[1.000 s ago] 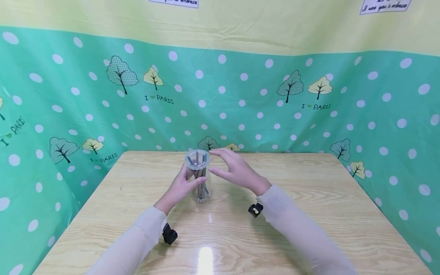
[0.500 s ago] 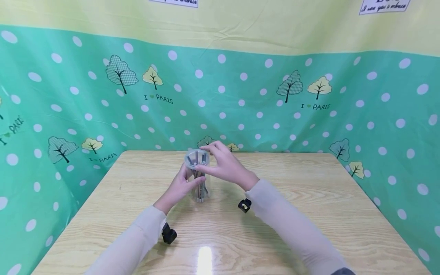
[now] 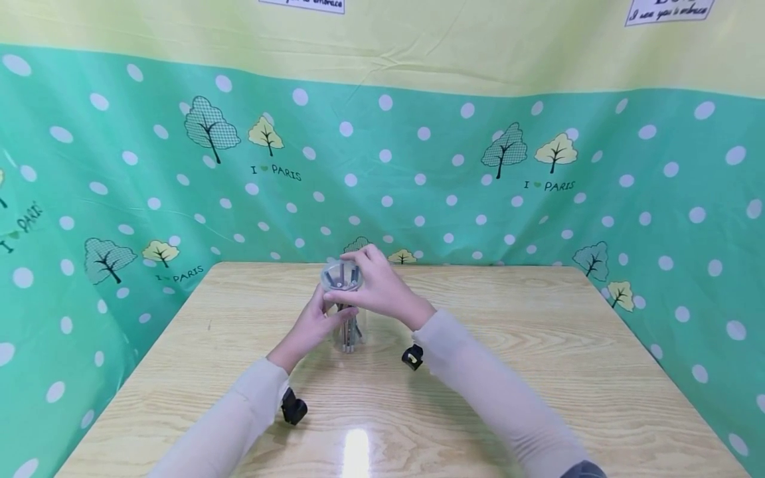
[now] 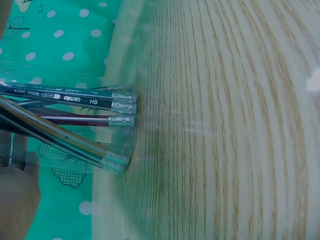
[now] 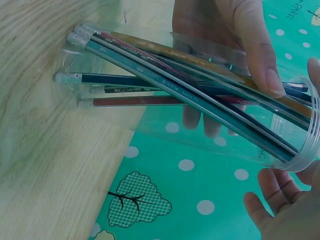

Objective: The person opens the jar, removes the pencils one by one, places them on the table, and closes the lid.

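Observation:
A tall clear plastic jar (image 3: 360,340) stands upright on the table, with several pencils (image 5: 170,85) inside, eraser ends down. In the left wrist view dark green, dark red and yellow pencils (image 4: 75,118) show, some marked HB. My left hand (image 3: 307,330) grips the jar's side, its thumb across the front. Around the jar's ringed clear top, which looks like a screw lid (image 5: 306,132), curls my right hand (image 3: 385,290), thumb in front and fingers behind. In the right wrist view part of that hand lies beyond the frame's edge.
The jar rests on a light wood-grain table (image 3: 508,358), near its back edge. Behind it and at both sides hangs a green and yellow curtain (image 3: 418,159) with dots and trees. A black wrist mount (image 3: 294,406) sits under each sleeve.
My right hand has moved left from beside the jar onto its top, and its thumb and fingers have come around the rim. The left hand and jar have stayed in place.

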A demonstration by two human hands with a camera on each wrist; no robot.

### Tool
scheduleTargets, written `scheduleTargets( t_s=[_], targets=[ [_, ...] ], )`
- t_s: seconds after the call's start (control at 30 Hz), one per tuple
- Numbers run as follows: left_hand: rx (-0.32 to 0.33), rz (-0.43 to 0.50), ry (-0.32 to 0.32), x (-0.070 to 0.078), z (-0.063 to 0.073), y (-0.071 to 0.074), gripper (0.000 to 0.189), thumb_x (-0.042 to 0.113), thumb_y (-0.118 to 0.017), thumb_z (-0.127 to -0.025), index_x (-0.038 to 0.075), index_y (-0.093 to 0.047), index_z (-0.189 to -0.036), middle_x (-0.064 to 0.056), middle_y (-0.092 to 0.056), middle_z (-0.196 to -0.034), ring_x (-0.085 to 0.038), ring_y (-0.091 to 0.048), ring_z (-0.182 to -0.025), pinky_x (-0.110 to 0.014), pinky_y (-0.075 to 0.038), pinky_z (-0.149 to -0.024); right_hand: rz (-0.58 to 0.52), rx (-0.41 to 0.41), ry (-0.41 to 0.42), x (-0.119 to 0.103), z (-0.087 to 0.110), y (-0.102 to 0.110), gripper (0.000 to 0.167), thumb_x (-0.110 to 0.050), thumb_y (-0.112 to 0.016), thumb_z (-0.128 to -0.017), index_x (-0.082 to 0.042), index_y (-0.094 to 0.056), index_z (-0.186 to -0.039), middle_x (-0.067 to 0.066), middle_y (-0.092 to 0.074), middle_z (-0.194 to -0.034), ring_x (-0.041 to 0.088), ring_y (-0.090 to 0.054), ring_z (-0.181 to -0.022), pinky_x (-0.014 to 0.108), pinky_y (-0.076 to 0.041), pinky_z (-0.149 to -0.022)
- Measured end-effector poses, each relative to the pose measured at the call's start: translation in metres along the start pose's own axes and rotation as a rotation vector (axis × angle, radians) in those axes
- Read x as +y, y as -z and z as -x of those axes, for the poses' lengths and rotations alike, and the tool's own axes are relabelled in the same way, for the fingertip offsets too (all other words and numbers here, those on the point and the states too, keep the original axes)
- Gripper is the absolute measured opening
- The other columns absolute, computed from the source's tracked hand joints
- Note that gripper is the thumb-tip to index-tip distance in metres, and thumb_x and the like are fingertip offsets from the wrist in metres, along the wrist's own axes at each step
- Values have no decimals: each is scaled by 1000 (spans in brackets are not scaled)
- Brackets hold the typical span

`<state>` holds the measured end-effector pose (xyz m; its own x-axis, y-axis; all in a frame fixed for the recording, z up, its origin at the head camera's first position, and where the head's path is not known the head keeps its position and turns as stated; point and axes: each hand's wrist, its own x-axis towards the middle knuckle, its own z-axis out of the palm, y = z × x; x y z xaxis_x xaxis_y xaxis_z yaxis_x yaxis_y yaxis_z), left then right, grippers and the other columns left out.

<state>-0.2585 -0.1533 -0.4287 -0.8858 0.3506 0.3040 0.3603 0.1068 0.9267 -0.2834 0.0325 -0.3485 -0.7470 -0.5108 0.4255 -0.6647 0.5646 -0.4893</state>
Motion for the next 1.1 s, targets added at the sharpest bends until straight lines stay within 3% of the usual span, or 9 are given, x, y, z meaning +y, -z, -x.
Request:
scheduleTargets(
  t_s=[0.23,0.43,0.63,0.87,1.1],
  targets=[
    [0,-6,12,-1,0,1,82,23,-67,-99,43,-14,-158,10,-22,-163,-27,-22,-149,-58,-29,-114,-12,1,14,0,-1,0,78,-52,-83,-79,-7,-57,-137,3,-46,-116,16,-44,-102,29,-46,-81],
    [-1,-12,12,-1,0,1,82,24,-67,-99,38,-14,-159,8,-20,-163,-29,-22,-149,-59,-28,-114,-63,-19,12,1,0,3,78,-47,-85,-79,-8,-57,-140,2,-49,-118,17,-45,-105,32,-46,-84],
    [10,-16,26,0,-1,0,82,25,-68,-98,36,-15,-159,6,-26,-162,-28,-25,-148,-60,-25,-115,-133,-69,10,6,2,5,74,-42,-81,-84,-14,-53,-146,2,-52,-128,16,-48,-115,37,-47,-94],
    [14,12,17,1,-2,-1,83,23,-69,-97,38,-16,-159,0,-33,-160,-25,-28,-147,-57,-21,-117,-276,-155,-23,10,2,7,70,-24,-74,-87,-18,-47,-151,0,-47,-143,16,-48,-126,44,-46,-101],
    [13,16,21,3,-1,-1,83,21,-69,-97,37,-15,-159,-1,-34,-160,-26,-28,-147,-57,-20,-118,-320,-212,-26,12,1,7,74,-26,-71,-86,-22,-42,-154,-1,-40,-151,18,-41,-134,51,-41,-107]
  ],
)
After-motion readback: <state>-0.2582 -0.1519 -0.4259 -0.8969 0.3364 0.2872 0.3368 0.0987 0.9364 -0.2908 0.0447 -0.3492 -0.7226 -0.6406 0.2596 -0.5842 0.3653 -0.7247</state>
